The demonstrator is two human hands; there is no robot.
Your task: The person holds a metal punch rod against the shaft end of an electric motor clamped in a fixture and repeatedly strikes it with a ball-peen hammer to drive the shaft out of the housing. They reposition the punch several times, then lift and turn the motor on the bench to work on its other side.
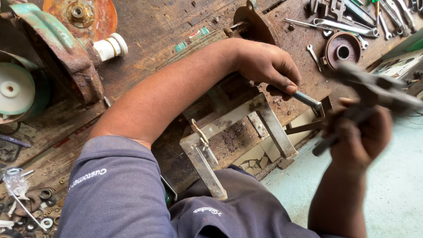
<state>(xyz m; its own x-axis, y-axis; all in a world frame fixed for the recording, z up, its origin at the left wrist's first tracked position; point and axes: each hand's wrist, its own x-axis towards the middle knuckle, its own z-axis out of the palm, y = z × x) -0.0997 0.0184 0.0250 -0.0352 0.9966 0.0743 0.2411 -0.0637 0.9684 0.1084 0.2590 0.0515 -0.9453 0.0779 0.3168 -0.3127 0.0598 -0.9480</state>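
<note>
Plainly visible: left hand curled over a short grey metal punch, thumb and fingers pinching its upper end, tip angled down toward the corner of a worn grey angle-iron frame. Frame lying at the front edge of a rust-stained wooden workbench, two legs jutting out over the person's lap, a loop of pale wire hooked on its near corner. Right hand raised off to the right, well apart from the punch, fist wrapped tightly round the dark handle of a blurred hammer-like tool; head smeared by motion, exact shape impossible to tell. Behind the punch hand, a rusty round metal disc standing on edge. Farther right on the bench, a brown ring-shaped bearing housing beside a scatter of steel spanners. At far left, a corroded green machine casing with a white plastic spool just beside it, and small black rubber washers strewn near the lower-left corner.
</note>
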